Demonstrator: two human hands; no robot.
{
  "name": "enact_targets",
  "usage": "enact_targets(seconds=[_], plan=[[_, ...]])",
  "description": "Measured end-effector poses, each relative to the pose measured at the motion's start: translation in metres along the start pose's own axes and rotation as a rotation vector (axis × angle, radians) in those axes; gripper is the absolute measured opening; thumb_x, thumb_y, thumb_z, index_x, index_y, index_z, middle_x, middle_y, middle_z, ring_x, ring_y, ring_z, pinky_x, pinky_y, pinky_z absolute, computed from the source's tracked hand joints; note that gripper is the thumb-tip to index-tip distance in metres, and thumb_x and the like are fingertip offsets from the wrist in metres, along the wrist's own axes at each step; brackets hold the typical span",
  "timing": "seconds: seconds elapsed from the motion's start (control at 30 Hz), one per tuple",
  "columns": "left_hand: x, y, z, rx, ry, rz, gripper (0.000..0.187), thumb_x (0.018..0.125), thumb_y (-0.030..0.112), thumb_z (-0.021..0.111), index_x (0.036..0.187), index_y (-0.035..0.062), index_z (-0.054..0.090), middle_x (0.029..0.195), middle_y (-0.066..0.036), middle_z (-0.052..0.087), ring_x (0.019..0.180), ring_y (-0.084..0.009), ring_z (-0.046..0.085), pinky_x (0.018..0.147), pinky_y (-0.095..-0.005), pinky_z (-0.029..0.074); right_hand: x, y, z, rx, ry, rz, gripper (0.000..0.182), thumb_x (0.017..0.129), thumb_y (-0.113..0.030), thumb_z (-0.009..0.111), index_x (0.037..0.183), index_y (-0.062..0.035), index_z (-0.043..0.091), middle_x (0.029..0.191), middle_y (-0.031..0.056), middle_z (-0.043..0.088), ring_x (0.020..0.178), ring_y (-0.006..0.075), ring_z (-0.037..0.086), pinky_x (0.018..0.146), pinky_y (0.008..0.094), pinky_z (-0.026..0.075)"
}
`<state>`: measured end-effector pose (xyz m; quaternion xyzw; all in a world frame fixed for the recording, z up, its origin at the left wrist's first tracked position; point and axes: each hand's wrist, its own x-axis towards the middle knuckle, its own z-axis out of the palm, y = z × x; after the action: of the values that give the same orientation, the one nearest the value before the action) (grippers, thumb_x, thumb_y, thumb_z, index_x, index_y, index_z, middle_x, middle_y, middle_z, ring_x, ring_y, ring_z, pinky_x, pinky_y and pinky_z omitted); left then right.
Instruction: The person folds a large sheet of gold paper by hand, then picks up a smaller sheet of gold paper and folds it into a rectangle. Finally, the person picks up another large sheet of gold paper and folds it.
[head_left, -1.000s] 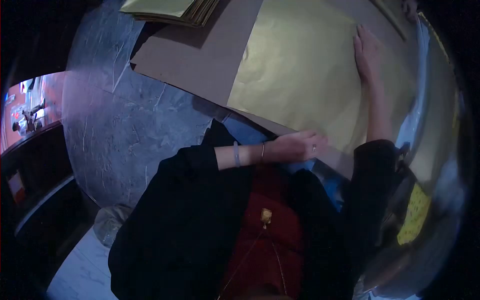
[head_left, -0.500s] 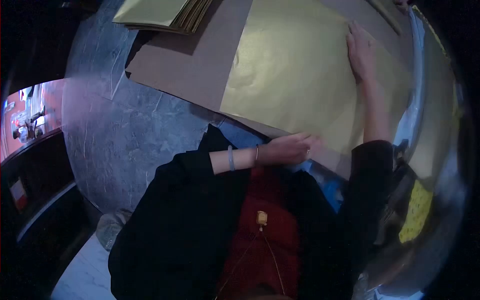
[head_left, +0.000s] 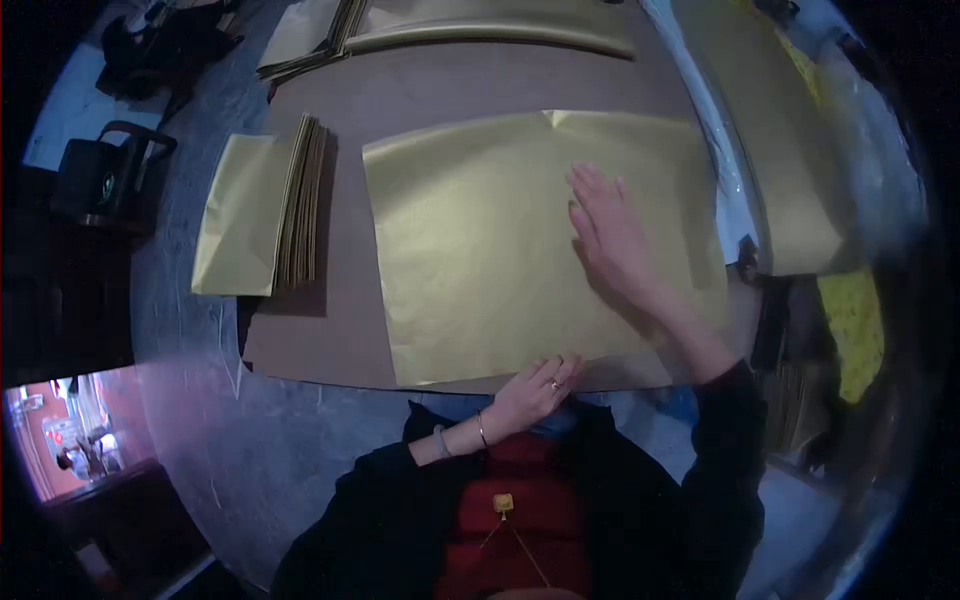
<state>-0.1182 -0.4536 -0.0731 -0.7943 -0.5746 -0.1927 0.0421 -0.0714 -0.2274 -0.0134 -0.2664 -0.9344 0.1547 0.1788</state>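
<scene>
A large sheet of gold paper [head_left: 470,250] lies on a brown board [head_left: 345,335] in front of me, with a small fold at its far edge. My right hand [head_left: 615,240] is over the right half of the sheet, palm down, fingers stretched out and thumb apart. At the near edge of the paper, my left hand [head_left: 540,392] has its fingers curled over the edge, seemingly gripping it; the thumb is hidden.
To the left stands a folded stack of gold paper [head_left: 245,220]. More gold paper [head_left: 490,30] lies along the far side. A wide gold sheet [head_left: 770,150] and a yellow cloth-like piece [head_left: 853,330] are at right. A black boxy object [head_left: 105,180] sits far left.
The view has swung, so the whole sheet and more stacks now show. My right hand has come from the sheet's far right edge inward. My left hand stays at the near edge.
</scene>
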Motion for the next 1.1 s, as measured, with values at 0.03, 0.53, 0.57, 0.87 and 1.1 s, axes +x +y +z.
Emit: enact_targets(seconds=[0.03, 0.53, 0.57, 0.87, 1.1], plan=[[0.003, -0.002, -0.002, 0.004, 0.0, 0.028, 0.047, 0.076, 0.01, 0.053, 0.123, 0.0004, 0.049, 0.126, -0.011, 0.044, 0.096, -0.0191, 0.05, 0.077, -0.0286, 0.047, -0.025, -0.014, -0.01, 0.019, -0.061, -0.015, 0.042, 0.093, -0.022, 0.04, 0.131, -0.0049, 0.037, 0.138, 0.0134, 0.036, 0.131, 0.0272, 0.029, 0.108, 0.0457, 0.018], [0.012, 0.001, -0.011, -0.116, 0.034, -0.024, 0.03, 0.075, 0.003, 0.057, 0.104, -0.0023, 0.061, 0.11, -0.013, 0.057, 0.09, -0.0257, 0.057, 0.071, -0.033, 0.048, -0.169, -0.045, -0.009, 0.026, -0.231, 0.168, 0.055, 0.088, -0.035, 0.044, 0.134, -0.0076, 0.036, 0.143, 0.0077, 0.03, 0.131, 0.0221, 0.029, 0.109, 0.0451, 0.014], [0.012, 0.001, -0.009, -0.099, 0.048, -0.02, 0.032, 0.074, 0.003, 0.058, 0.105, -0.0022, 0.061, 0.111, -0.011, 0.058, 0.089, -0.0247, 0.057, 0.071, -0.0328, 0.048, -0.172, -0.045, -0.011, 0.019, -0.236, 0.167, 0.055, 0.088, -0.035, 0.044, 0.134, -0.0076, 0.036, 0.143, 0.0077, 0.03, 0.131, 0.0221, 0.029, 0.109, 0.0451, 0.014], [0.007, 0.002, -0.003, -0.075, 0.07, 0.01, 0.038, 0.074, 0.003, 0.054, 0.112, -0.0007, 0.058, 0.116, -0.01, 0.056, 0.089, -0.0226, 0.056, 0.072, -0.0327, 0.048, -0.196, -0.025, -0.014, -0.135, -0.158, 0.26, 0.051, 0.093, -0.041, 0.036, 0.135, -0.0123, 0.037, 0.143, 0.0039, 0.031, 0.132, 0.0199, 0.029, 0.108, 0.0471, 0.015], [0.01, 0.001, -0.008, 0.009, 0.051, -0.056, 0.032, 0.074, -0.002, 0.059, 0.105, 0.0024, 0.063, 0.113, -0.006, 0.059, 0.088, -0.0214, 0.055, 0.07, -0.0302, 0.048, -0.225, 0.053, -0.03, -0.39, 0.075, 0.615, 0.046, 0.095, -0.032, 0.032, 0.135, -0.011, 0.036, 0.143, 0.006, 0.032, 0.132, 0.0228, 0.028, 0.108, 0.0486, 0.016]])
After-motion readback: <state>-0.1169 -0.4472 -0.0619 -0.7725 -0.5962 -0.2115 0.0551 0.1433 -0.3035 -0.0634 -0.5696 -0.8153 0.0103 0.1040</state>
